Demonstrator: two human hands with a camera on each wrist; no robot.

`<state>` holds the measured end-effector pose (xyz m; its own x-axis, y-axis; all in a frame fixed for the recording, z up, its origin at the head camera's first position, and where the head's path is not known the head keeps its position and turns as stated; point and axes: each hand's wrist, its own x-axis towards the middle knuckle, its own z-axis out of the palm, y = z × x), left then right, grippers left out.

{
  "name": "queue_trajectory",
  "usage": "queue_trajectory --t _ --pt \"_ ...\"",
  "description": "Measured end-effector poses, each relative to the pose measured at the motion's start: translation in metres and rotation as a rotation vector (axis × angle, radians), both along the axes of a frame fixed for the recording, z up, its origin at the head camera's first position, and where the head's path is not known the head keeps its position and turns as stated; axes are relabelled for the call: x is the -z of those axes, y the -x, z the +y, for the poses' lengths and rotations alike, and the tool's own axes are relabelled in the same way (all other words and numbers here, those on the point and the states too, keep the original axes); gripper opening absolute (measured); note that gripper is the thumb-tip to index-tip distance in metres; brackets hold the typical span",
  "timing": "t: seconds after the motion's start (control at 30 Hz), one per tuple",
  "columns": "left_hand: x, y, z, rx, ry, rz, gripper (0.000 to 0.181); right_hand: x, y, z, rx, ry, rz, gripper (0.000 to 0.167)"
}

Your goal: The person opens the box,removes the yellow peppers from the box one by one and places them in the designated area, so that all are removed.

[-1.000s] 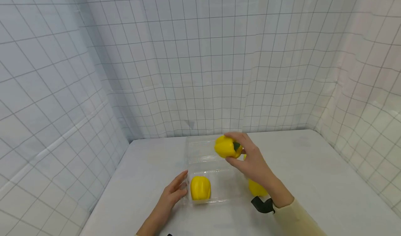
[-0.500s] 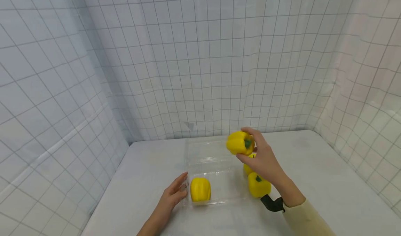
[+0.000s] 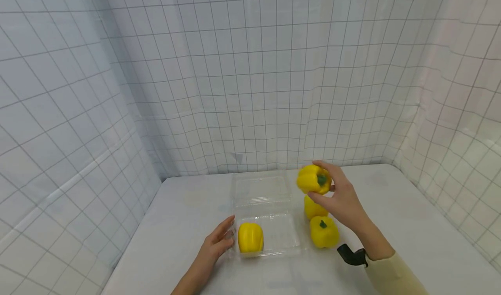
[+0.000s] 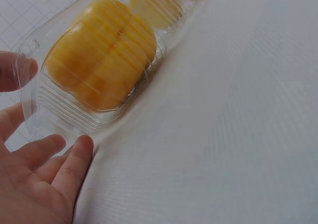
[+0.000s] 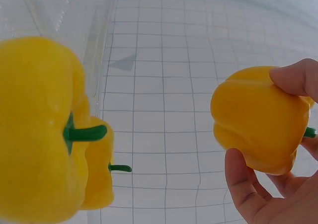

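Gridded curtains [image 3: 250,90] are enclosing a table [image 3: 184,208]. Fingers relaxed, the left hand [image 3: 212,243] is touching the clear container [image 3: 278,236], probably steadying it; one pepper [image 3: 250,237] is lying inside. The right hand [image 3: 344,202] is gripping a raised pepper [image 3: 310,179] around its body, likely for security, near two others [image 3: 324,234].

From here I see the person's bare right hand [image 3: 340,197] held up, thumb and fingers curled in a grip, wrist emerging from a cream cloth sleeve [image 3: 393,273]. The bare left hand [image 3: 213,245] sits lower, fingers loosely bent, forearm [image 3: 191,278] slanting inward.
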<state>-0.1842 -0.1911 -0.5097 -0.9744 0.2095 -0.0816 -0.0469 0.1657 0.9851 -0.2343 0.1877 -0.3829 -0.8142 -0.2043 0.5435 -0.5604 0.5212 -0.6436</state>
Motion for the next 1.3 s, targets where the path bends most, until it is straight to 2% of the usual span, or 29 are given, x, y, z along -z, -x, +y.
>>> queue_trajectory --t 0.3,0.67,0.97,1.13,1.3 --pt "0.001 0.000 0.000 -0.004 -0.001 0.004 0.063 0.007 0.004 0.023 0.054 -0.007 0.017 0.083" --pt "0.001 0.000 0.000 -0.003 -0.009 0.005 0.063 0.011 0.001 0.047 0.107 -0.011 0.020 0.079" --pt "-0.002 0.000 0.000 0.001 -0.015 -0.003 0.063 0.026 0.004 0.067 0.158 -0.043 0.019 0.080" --pt "-0.002 -0.002 -0.001 0.003 -0.038 0.016 0.064 0.036 0.005 0.074 0.161 -0.053 -0.015 0.079" --pt "-0.001 -0.005 -0.001 0.016 -0.053 0.044 0.064 0.047 0.006 0.082 0.164 -0.049 -0.085 0.078"
